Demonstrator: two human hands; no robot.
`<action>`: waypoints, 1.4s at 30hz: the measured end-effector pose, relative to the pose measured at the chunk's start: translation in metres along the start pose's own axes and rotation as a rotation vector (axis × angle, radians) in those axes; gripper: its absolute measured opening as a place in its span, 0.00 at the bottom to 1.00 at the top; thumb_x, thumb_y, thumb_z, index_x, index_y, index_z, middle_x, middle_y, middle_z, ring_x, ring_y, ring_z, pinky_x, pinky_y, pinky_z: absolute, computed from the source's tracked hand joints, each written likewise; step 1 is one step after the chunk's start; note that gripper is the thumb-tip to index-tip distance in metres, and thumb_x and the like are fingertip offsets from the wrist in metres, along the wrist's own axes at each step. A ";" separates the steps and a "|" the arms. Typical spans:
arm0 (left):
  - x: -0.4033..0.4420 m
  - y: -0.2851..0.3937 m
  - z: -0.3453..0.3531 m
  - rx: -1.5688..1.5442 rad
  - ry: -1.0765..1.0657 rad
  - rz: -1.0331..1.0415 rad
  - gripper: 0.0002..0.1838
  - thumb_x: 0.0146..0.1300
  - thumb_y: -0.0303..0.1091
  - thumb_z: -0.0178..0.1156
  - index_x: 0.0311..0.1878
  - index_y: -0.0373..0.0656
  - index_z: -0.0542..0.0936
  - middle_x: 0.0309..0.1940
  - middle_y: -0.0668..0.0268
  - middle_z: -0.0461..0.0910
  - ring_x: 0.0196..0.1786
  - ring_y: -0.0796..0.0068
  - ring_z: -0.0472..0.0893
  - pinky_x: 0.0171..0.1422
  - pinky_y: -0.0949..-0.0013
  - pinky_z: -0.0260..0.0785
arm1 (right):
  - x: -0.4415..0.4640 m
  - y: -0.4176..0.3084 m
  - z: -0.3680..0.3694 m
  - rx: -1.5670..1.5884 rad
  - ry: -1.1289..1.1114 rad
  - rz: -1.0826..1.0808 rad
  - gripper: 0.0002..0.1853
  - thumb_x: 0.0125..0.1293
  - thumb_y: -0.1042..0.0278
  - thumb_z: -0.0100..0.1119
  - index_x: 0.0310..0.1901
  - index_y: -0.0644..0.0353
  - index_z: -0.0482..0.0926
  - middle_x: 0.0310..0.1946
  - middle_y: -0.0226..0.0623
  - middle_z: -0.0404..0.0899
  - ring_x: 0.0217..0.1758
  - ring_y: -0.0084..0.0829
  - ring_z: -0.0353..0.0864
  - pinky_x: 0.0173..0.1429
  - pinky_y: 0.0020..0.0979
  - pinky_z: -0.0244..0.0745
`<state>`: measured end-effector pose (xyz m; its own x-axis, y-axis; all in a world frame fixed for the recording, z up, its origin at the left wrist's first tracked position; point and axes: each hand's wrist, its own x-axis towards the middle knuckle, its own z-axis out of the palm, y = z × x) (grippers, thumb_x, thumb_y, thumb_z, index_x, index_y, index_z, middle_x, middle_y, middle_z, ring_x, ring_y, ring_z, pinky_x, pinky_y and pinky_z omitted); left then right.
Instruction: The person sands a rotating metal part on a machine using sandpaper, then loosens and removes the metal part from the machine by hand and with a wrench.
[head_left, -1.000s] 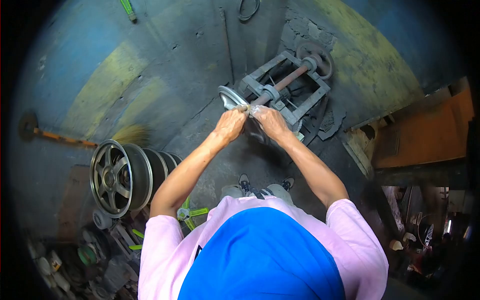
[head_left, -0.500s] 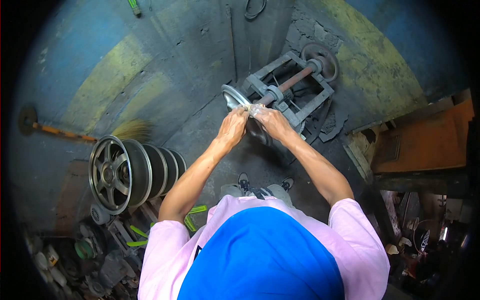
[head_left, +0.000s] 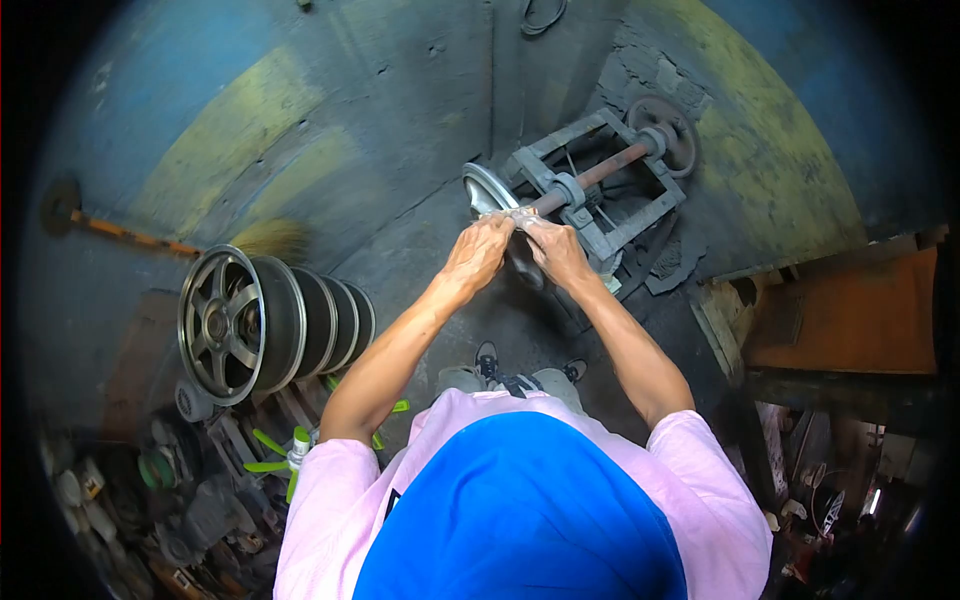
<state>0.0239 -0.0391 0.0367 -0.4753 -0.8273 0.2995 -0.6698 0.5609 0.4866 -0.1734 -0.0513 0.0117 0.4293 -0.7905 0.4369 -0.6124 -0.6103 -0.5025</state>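
Plainly, both hands meet just above the middle of the frame. We see the left hand (head_left: 480, 252) and the right hand (head_left: 556, 250) with fingers curled closed, gripping a small pale piece (head_left: 523, 213) between them; what it is, we cannot tell. It sits at the lower right of a silvery-rimmed disc (head_left: 487, 187); any contact is hidden from us. Toward upper right, we trace a rusty shaft (head_left: 612, 165) across a grey metal frame (head_left: 638, 223) to a wheel (head_left: 680, 125). At left we log a row of wheel rims (head_left: 277, 320), broom bristles (head_left: 275, 238) just above; green blades (head_left: 266, 466), lower left.
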 end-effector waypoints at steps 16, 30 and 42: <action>0.006 0.005 -0.002 0.030 -0.027 -0.036 0.24 0.53 0.13 0.57 0.56 0.34 0.76 0.51 0.45 0.82 0.56 0.41 0.81 0.60 0.48 0.76 | 0.000 0.001 0.002 0.021 0.037 0.042 0.12 0.63 0.80 0.63 0.49 0.67 0.82 0.47 0.54 0.85 0.50 0.57 0.84 0.53 0.46 0.82; 0.004 -0.005 0.006 -0.032 -0.011 0.026 0.21 0.51 0.15 0.62 0.51 0.33 0.76 0.53 0.45 0.80 0.59 0.40 0.79 0.64 0.47 0.73 | -0.007 -0.008 -0.001 -0.085 0.044 -0.010 0.13 0.64 0.81 0.59 0.50 0.66 0.83 0.45 0.50 0.86 0.46 0.52 0.87 0.50 0.46 0.83; -0.001 -0.009 0.018 -0.056 0.045 0.103 0.25 0.49 0.15 0.63 0.53 0.35 0.74 0.60 0.46 0.77 0.66 0.42 0.75 0.70 0.50 0.70 | -0.015 -0.021 -0.003 -0.340 0.039 -0.031 0.11 0.60 0.78 0.60 0.45 0.63 0.84 0.46 0.40 0.83 0.48 0.43 0.80 0.54 0.41 0.80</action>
<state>0.0199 -0.0430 0.0169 -0.5135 -0.7664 0.3859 -0.5852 0.6417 0.4958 -0.1691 -0.0266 0.0176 0.4293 -0.7655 0.4792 -0.7885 -0.5764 -0.2144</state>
